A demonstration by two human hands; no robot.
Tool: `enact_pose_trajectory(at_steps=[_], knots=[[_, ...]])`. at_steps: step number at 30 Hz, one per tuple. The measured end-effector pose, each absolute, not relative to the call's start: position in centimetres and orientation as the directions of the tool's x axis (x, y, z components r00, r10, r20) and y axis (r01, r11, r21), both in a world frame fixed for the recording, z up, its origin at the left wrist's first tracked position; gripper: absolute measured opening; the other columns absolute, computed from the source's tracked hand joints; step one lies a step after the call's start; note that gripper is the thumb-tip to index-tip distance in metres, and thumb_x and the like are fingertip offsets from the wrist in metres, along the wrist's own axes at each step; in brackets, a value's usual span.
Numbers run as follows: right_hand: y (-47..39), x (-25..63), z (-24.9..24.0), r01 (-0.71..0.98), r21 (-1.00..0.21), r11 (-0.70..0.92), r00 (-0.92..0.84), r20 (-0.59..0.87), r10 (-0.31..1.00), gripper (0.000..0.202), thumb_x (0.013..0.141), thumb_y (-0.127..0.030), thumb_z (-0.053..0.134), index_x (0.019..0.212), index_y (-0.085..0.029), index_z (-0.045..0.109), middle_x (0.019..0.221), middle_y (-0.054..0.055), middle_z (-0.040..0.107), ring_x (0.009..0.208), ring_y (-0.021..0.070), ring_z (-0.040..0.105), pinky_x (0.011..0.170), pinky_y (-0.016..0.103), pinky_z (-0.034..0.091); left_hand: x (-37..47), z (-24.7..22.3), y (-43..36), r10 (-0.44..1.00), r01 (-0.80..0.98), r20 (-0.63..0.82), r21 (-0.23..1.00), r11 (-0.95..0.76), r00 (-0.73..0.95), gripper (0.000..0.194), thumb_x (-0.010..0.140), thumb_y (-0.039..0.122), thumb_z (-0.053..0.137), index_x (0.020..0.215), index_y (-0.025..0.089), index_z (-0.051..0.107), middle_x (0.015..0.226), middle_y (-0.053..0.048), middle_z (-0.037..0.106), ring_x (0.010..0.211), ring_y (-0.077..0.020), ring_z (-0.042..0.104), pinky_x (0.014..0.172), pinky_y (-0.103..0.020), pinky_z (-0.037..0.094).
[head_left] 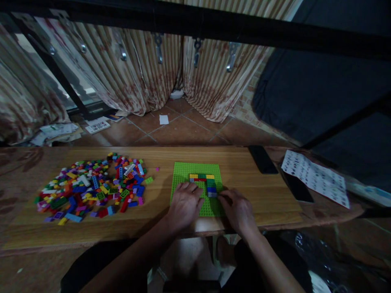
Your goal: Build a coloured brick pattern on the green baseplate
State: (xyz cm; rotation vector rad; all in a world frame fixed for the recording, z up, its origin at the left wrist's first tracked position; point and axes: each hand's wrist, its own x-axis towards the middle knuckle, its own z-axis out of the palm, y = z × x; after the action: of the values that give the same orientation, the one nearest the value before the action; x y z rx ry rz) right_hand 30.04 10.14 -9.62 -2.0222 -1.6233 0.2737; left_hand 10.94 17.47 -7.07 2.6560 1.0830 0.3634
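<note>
"Head view, so what was closest?"

"Dark-clothed legs (104,264), just below the near edge of a wooden table (238,165)."

"And the hands?"

"Right hand (240,208) was by the right edge of a green plate (180,171). Thumb and finger were nearly together in a pinch, right next to the build's near grey end. Couldn't tell if a brick was in there, tbh. Left hand (185,202) lay over the plate with its fingers curled and close together, thumb a little apart. Its tips were up near the other end of the build, but no way to tell if they had hold of anything."

"Where was the build exactly?"

"The brick build (210,185) was on the plate, kinda corner-shaped: yellow and green along the far side, then green, blue and grey coming back toward the person."

"Other stuff?"

"Huge messy pile of bricks (82,183) on the left, plus a lone pink brick (157,168) near it. A black phone (262,159) was over on the right."

"Farther back?"

"Tiled floor (183,132) with a white paper (163,119) on it, then striped curtains (134,73)."
</note>
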Motion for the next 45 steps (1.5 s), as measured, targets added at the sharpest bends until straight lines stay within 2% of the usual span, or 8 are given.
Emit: enact_pose_trajectory(at_steps=[4, 13, 25, 35, 40, 45], knots=[[10.4, 29.9, -9.8, 0.806, -0.57, -0.162, 0.299, 0.156, 0.941, 0.022, 0.089, -0.035, 0.053, 0.085, -0.02, 0.07, 0.083, 0.005, 0.066, 0.08, 0.021, 0.063, 0.074, 0.033, 0.046, 12.0, -7.0, 17.4, 0.7, 0.646, 0.135, 0.293, -0.705, 0.702, 0.013, 0.09, 0.028, 0.055, 0.091, 0.021, 0.066, 0.092, -0.005, 0.064, 0.092, -0.0233, 0.055, 0.083, -0.04, 0.039], [11.1, 29.5, -9.8, 0.77, -0.606, -0.201, 0.339, 0.122, 0.933, 0.026, 0.088, -0.037, 0.052, 0.079, -0.021, 0.071, 0.081, 0.006, 0.067, 0.078, 0.0211, 0.063, 0.073, 0.033, 0.045, 13.0, -7.5, 17.5, 0.68, 0.641, 0.14, 0.243, -0.728, 0.72, 0.026, 0.096, 0.026, 0.044, 0.085, 0.02, 0.067, 0.087, -0.006, 0.064, 0.088, -0.0231, 0.054, 0.079, -0.04, 0.035], [11.4, 29.6, -9.6, 0.692, -0.678, -0.249, 0.383, 0.052, 0.922, 0.024, 0.082, -0.037, 0.056, 0.075, -0.022, 0.073, 0.079, 0.004, 0.069, 0.072, 0.0193, 0.064, 0.07, 0.031, 0.046, 13.5, -7.9, 17.3, 0.68, 0.644, 0.189, 0.223, -0.732, 0.708, 0.029, 0.094, 0.026, 0.044, 0.079, 0.018, 0.067, 0.084, -0.008, 0.064, 0.085, -0.0235, 0.054, 0.08, -0.041, 0.035], [11.9, 29.3, -8.8, 0.66, -0.669, -0.341, 0.441, -0.021, 0.897, 0.023, 0.079, -0.037, 0.059, 0.071, -0.023, 0.075, 0.074, 0.004, 0.072, 0.066, 0.0193, 0.064, 0.062, 0.029, 0.043, 14.2, -7.9, 17.8, 0.796, 0.714, 0.14, 0.374, -0.593, 0.588, 0.016, 0.089, 0.026, 0.057, 0.079, 0.021, 0.068, 0.088, -0.005, 0.068, 0.09, -0.0226, 0.057, 0.085, -0.04, 0.036], [12.1, 29.3, -8.6, 0.651, -0.643, -0.404, 0.476, -0.07, 0.877, 0.021, 0.077, -0.037, 0.061, 0.069, -0.023, 0.075, 0.069, 0.004, 0.072, 0.063, 0.0202, 0.065, 0.055, 0.028, 0.041, 14.4, -7.9, 17.9, 0.813, 0.73, 0.104, 0.387, -0.564, 0.573, 0.017, 0.088, 0.025, 0.056, 0.078, 0.021, 0.069, 0.089, -0.005, 0.069, 0.091, -0.0229, 0.058, 0.082, -0.039, 0.037], [12.4, 29.6, -8.7, 0.668, -0.627, -0.401, 0.456, -0.081, 0.886, 0.022, 0.077, -0.038, 0.062, 0.065, -0.023, 0.074, 0.063, 0.004, 0.071, 0.056, 0.019, 0.064, 0.049, 0.027, 0.037, 14.6, -7.5, 18.0, 0.837, 0.756, 0.061, 0.397, -0.52, 0.544, 0.02, 0.088, 0.024, 0.054, 0.074, 0.021, 0.068, 0.087, -0.005, 0.071, 0.093, -0.0228, 0.06, 0.081, -0.039, 0.037]])
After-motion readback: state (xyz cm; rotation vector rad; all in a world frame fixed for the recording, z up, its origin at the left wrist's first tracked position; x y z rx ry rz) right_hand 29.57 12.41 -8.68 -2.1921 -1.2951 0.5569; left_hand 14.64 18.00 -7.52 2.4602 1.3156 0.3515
